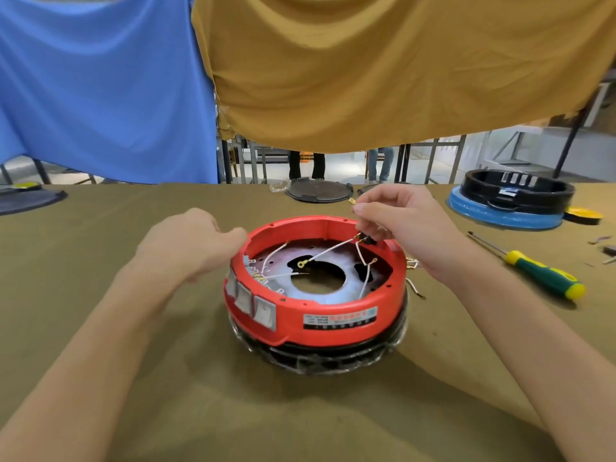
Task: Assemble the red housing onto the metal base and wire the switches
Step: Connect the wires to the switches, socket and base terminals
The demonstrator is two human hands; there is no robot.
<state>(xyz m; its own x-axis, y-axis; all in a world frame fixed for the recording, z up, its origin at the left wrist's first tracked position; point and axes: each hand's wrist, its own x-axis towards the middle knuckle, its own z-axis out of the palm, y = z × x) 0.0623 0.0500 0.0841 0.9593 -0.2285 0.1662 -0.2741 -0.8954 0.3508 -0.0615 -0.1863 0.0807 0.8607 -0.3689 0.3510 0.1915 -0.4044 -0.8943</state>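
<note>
At centre frame from my head view, the red housing (330,295) sits on the metal base (320,275), both resting on the olive cloth worktop (166,378). It is a glossy plastic ring with three grey rocker switches (251,300) on its lower-left face; the base is a dull plate with a round hole in the middle.

My right hand (406,225), at the ring's upper-right rim, pinches a small brass terminal (352,201) between thumb and forefinger. From that rim thin white wires (328,250) run down-left across the plate, one ending in a yellow ring lug (302,263).

The switches lie down and to the left of that terminal, clear across the ring, so I judge the wire must travel that diagonal. My left hand (196,241) is the nearer to them, its fingers curled against the upper-left rim; I cannot tell whether they grip it.

Right of frame lies a screwdriver (533,266) with a green-and-yellow handle.
</note>
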